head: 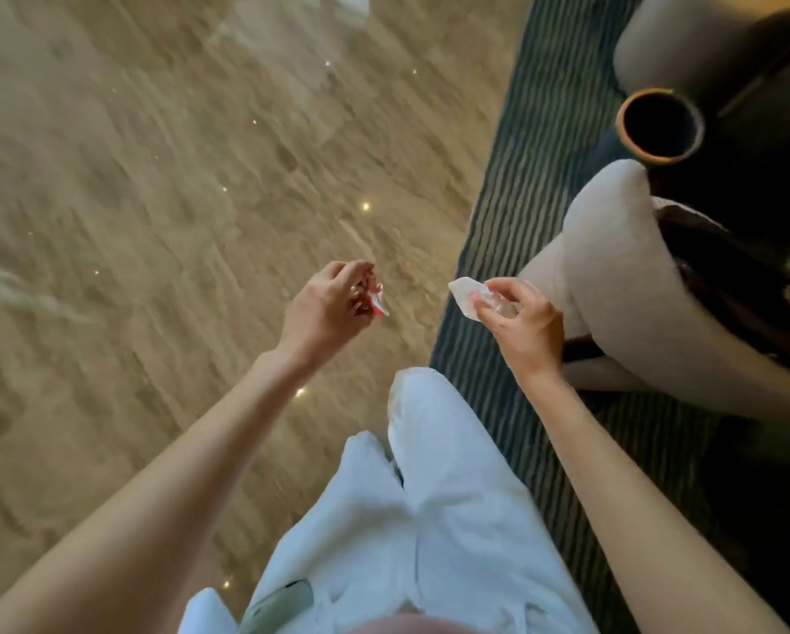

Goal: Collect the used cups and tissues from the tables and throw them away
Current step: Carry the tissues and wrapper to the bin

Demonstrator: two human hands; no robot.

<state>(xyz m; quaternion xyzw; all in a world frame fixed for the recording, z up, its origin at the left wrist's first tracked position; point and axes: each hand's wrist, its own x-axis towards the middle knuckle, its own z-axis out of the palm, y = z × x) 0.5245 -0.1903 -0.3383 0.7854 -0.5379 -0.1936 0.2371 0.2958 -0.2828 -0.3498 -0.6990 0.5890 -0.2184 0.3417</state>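
Note:
My left hand (327, 304) is held out over the beige floor, its fingers curled round a small crumpled red-and-white wrapper (378, 300). My right hand (523, 324) is level with it to the right and grips a crushed clear plastic cup (500, 304) together with a white tissue (464, 292) that sticks out to the left. The picture is blurred by motion. No table or bin can be made out.
A polished beige marble floor (155, 199) fills the left. A dark striped rug (512, 189) runs along the right, carrying a light upholstered armchair (622, 276). A round dark vessel with an orange rim (661, 125) stands beyond it. My white trousers (429, 496) show below.

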